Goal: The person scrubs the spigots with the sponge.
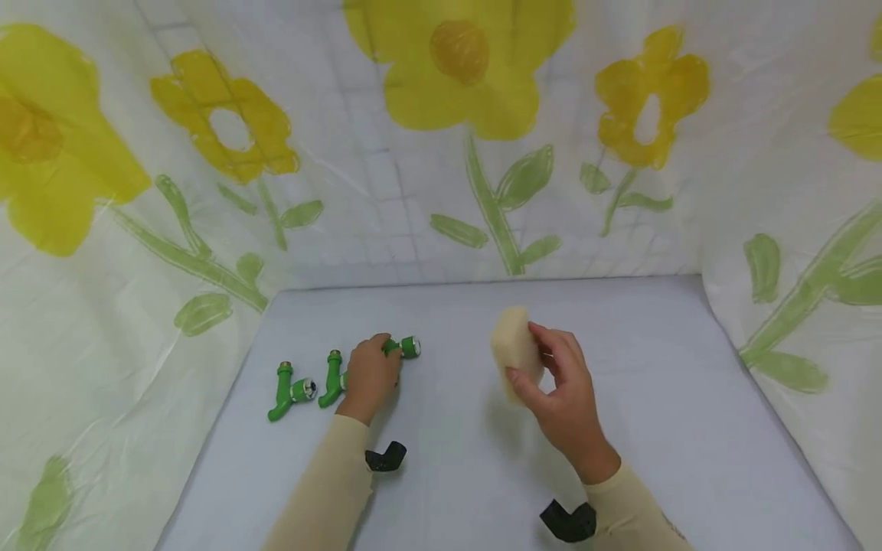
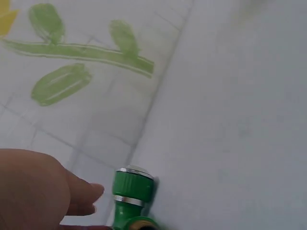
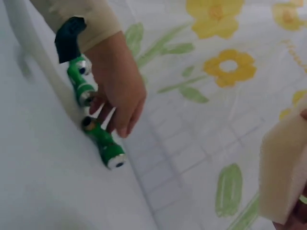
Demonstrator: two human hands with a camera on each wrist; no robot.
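My right hand (image 1: 568, 398) holds a thick cream-coloured sponge (image 1: 513, 348) up over the table, thumb on the near side and fingers behind it. At the edge of the right wrist view, the same sponge (image 3: 280, 167) shows a flat face. On the left, my left hand (image 1: 372, 375) has its fingers at the body of a green tap (image 1: 409, 347) with a silver-ringed end, lying on the table. In the left wrist view, fingertips (image 2: 96, 189) sit beside that tap (image 2: 133, 186). The left hand partly covers a second green tap (image 1: 334, 379).
A third green tap (image 1: 284, 392) lies farthest left. The table (image 1: 448, 459) has a pale cover. White curtains with painted yellow flowers (image 1: 462, 53) hang behind and at both sides. Black brackets (image 1: 386, 457) stick out from both sleeves.
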